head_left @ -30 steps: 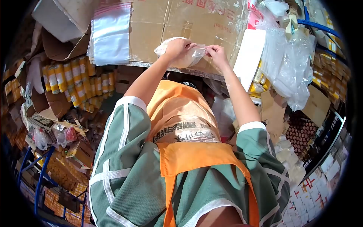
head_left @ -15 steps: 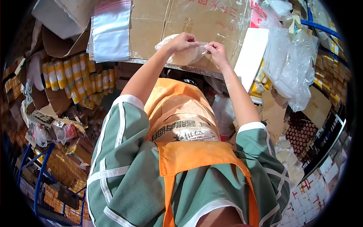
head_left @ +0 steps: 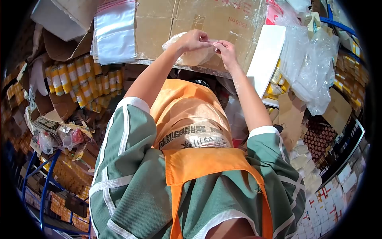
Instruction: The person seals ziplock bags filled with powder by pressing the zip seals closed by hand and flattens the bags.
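Observation:
A clear plastic bag (head_left: 195,57) with pale contents lies at the near edge of a cardboard-covered table (head_left: 155,38). My left hand (head_left: 194,40) pinches the bag's upper edge, fingers closed. Close beside it on the right, my right hand (head_left: 226,51) grips the same edge between thumb and fingers. The two hands almost touch. What the bag holds is whitish and cannot be made out. A stack of flat zip bags (head_left: 114,36) rests on the table to the left.
A white foam slab (head_left: 267,59) and clear plastic wrap (head_left: 314,67) are at the right. Yellow-and-white packs (head_left: 81,77) are stacked at the left below the table, above a blue metal frame (head_left: 47,187). An open cardboard box (head_left: 65,46) stands upper left.
My right hand has moved left along the bag's edge, closer to my left hand. My left hand has shifted slightly right and up. The view has tilted slightly.

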